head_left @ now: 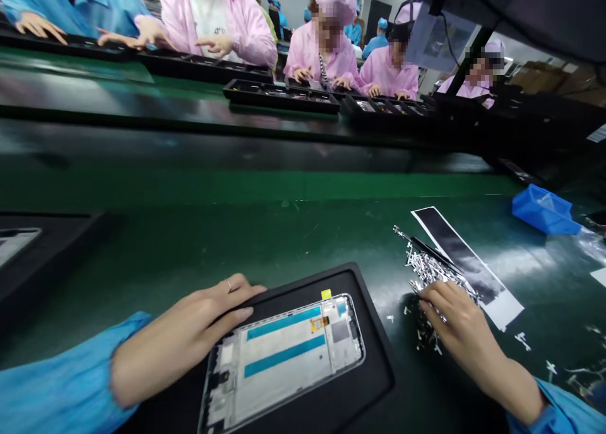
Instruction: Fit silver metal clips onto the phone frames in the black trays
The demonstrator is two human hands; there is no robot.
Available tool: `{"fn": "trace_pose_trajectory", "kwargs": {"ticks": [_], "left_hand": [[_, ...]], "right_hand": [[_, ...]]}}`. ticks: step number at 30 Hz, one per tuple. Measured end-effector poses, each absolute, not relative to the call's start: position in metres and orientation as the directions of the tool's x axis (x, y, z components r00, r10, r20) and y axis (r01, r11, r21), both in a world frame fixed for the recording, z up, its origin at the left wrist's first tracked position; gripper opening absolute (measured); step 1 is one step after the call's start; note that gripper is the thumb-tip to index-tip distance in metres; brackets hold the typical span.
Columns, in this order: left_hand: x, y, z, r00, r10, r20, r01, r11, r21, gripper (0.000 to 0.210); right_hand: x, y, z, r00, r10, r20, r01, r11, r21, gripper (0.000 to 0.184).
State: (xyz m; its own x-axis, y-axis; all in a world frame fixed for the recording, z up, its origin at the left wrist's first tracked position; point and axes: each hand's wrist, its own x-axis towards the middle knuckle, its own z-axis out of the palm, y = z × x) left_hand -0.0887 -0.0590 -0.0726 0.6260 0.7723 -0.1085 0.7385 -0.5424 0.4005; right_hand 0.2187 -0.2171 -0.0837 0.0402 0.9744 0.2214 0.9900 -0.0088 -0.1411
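A phone mid-frame (pixel 284 358) lies on a black foam tray (pixel 374 358) in front of me, inner side up. It carries two blue strips, an orange flex cable and a yellow tab. My left hand (pixel 199 320) rests along the frame's upper left edge and the tray, fingers stretched out. To the right, my right hand (pixel 454 320) is at a heap of small silvery metal parts (pixel 430 263). Its thumb and fingertips are pinched together on small pieces at the heap's near edge; the exact piece is partly hidden.
Behind the heap lies a white-bordered dark sheet (pixel 464 257). A blue bin (pixel 544 210) stands at far right. Loose bits (pixel 523 340) are scattered to the right. Another black tray (pixel 47 263) is at left. Across the conveyor (pixel 189 144), co-workers handle black trays (pixel 279 98).
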Motion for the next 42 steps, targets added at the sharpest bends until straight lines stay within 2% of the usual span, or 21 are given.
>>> {"fn": "trace_pose_trajectory", "kwargs": {"ticks": [5,10,14,18,21,24,27,30,33,35,38,42], "left_hand": [[-0.078,-0.052,-0.051,0.747,0.641,-0.177,0.664,-0.735,0.141,0.037],[-0.05,-0.056,-0.027,0.812,0.564,-0.147,0.575,-0.817,0.038,0.032],[-0.025,-0.064,-0.024,0.843,0.492,-0.217,0.508,-0.861,0.022,0.022],[-0.009,-0.071,-0.021,0.857,0.473,-0.207,0.477,-0.878,-0.035,0.016],[0.007,-0.077,-0.015,0.881,0.45,-0.143,0.464,-0.881,0.086,0.018],[0.032,-0.087,-0.016,0.887,0.456,-0.078,0.447,-0.8,0.4,0.018],[0.06,-0.097,-0.027,0.861,0.5,-0.094,0.381,-0.512,0.77,0.014],[0.081,-0.106,-0.042,0.841,0.512,-0.173,0.273,-0.125,0.954,0.012],[0.09,-0.112,-0.052,0.818,0.532,-0.218,0.121,0.212,0.97,0.009],[0.092,-0.114,-0.053,0.804,0.544,-0.24,0.067,0.319,0.945,0.008],[0.09,-0.115,-0.05,0.784,0.554,-0.279,0.069,0.368,0.927,0.008],[0.084,-0.113,-0.045,0.73,0.627,-0.272,0.042,0.356,0.934,0.009]], "right_hand": [[0.224,-0.208,-0.093,0.091,0.967,0.238,0.992,-0.066,-0.109,0.018],[0.223,-0.201,-0.099,0.126,0.96,0.251,0.979,-0.08,-0.186,0.023],[0.222,-0.199,-0.095,0.193,0.947,0.258,0.939,-0.102,-0.327,0.024],[0.221,-0.2,-0.082,0.284,0.935,0.211,0.816,-0.12,-0.565,0.022],[0.218,-0.201,-0.07,0.341,0.929,0.142,0.638,-0.117,-0.761,0.017],[0.21,-0.198,-0.064,0.402,0.907,0.124,0.426,-0.065,-0.903,0.014],[0.199,-0.196,-0.063,0.438,0.891,0.116,0.264,-0.004,-0.965,0.014],[0.191,-0.195,-0.064,0.458,0.885,0.081,0.133,0.022,-0.991,0.015],[0.187,-0.196,-0.065,0.487,0.871,0.063,0.014,0.064,-0.998,0.013],[0.187,-0.196,-0.066,0.488,0.871,0.057,-0.01,0.071,-0.997,0.012],[0.189,-0.198,-0.068,0.497,0.866,0.056,0.007,0.06,-0.998,0.012],[0.191,-0.201,-0.069,0.509,0.853,0.114,0.138,0.049,-0.989,0.015]]}}
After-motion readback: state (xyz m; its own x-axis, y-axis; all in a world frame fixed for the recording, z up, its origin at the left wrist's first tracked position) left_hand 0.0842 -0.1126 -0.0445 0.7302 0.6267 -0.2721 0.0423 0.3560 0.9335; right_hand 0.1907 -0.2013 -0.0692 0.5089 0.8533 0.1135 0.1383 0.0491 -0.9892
